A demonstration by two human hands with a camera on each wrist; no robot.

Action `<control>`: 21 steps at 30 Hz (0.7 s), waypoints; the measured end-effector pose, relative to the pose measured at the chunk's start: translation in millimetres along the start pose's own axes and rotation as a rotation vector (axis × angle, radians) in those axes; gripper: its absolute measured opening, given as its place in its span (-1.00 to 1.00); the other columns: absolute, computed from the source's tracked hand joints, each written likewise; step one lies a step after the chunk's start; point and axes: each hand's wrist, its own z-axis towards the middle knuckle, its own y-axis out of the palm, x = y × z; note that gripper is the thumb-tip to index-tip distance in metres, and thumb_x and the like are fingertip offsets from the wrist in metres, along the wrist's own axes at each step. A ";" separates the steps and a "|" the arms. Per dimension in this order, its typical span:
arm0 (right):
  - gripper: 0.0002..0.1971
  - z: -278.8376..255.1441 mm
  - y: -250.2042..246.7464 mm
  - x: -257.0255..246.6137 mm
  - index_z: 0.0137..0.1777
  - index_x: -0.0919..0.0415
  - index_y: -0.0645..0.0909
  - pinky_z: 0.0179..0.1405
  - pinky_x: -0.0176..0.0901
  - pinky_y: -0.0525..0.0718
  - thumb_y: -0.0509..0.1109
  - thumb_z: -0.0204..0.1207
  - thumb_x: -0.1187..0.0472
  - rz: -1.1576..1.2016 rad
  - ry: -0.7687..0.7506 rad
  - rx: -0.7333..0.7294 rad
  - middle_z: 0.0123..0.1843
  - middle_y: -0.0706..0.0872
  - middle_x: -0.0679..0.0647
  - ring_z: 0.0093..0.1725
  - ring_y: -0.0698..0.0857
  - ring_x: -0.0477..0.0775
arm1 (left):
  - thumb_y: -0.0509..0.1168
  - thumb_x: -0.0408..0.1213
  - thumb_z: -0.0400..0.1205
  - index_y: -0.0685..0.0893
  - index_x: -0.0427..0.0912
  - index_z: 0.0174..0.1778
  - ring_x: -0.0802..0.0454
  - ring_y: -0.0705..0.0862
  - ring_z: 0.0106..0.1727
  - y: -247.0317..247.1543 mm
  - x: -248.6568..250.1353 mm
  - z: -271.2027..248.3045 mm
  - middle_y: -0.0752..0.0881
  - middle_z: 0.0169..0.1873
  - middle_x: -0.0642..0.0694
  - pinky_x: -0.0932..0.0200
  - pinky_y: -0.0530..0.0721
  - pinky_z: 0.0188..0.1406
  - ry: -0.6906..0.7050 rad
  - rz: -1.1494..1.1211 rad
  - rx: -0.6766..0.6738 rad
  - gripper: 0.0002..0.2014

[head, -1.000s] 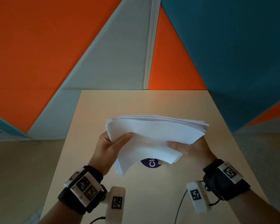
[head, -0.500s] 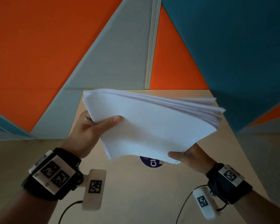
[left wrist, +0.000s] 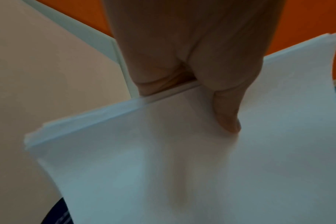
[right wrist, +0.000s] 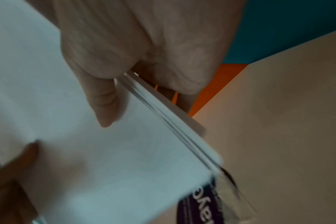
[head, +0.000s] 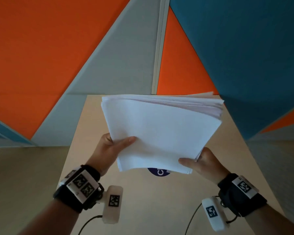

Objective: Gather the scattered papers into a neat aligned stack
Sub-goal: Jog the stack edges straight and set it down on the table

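A thick stack of white papers [head: 161, 131] is held up above the beige table [head: 143, 200], with its far edge fanned and uneven. My left hand [head: 114, 146] grips the stack's left edge, thumb on top and fingers hidden beneath. My right hand [head: 200, 163] grips the near right corner in the same way. In the left wrist view my left thumb presses into the papers [left wrist: 182, 166]. The right wrist view shows the papers [right wrist: 86, 151] with slightly offset sheet edges under my right thumb.
A round dark blue sticker [head: 159, 173] with white letters lies on the table just under the stack's near edge. Orange, grey and teal wall panels [head: 109, 48] stand behind the table's far edge. Cables [head: 192, 216] trail from the wrist units over the near table.
The stack has risen from low over the table and swung round: its left side went up, then the left hand came back down and in. Both hands kept their grip.
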 end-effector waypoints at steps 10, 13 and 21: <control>-0.63 2.7 14.9 1.4 -0.03 -0.10 0.80 -0.13 -0.17 0.81 0.58 0.41 0.46 0.145 -0.150 0.251 -0.04 0.87 -0.13 0.00 0.84 -0.06 | 0.42 -0.35 0.57 0.83 -0.21 -0.25 0.04 0.75 -0.20 24.6 -52.3 -18.3 0.85 -0.22 -0.07 0.04 0.71 -0.11 -0.073 0.172 0.268 -0.89; -0.69 4.4 20.8 5.0 -0.05 -0.09 0.81 -0.11 -0.13 0.81 0.60 0.40 0.38 0.112 -0.156 0.247 -0.05 0.88 -0.09 0.00 0.84 -0.02 | 0.44 -0.33 0.57 0.83 -0.01 -0.32 0.11 0.80 -0.18 22.1 -59.1 -21.3 0.87 -0.22 -0.02 -0.01 0.74 -0.02 -0.140 0.202 0.287 -0.82; -0.66 4.7 28.9 -4.3 -0.11 -0.04 0.78 -0.20 -0.35 0.75 0.52 0.45 0.50 0.216 -0.123 0.236 -0.15 0.87 -0.20 -0.12 0.82 -0.25 | 0.45 -0.29 0.56 0.79 -0.01 -0.22 0.13 0.80 -0.16 11.4 -49.0 -22.6 0.86 -0.27 0.13 0.03 0.74 -0.04 -0.114 0.290 0.290 -0.91</control>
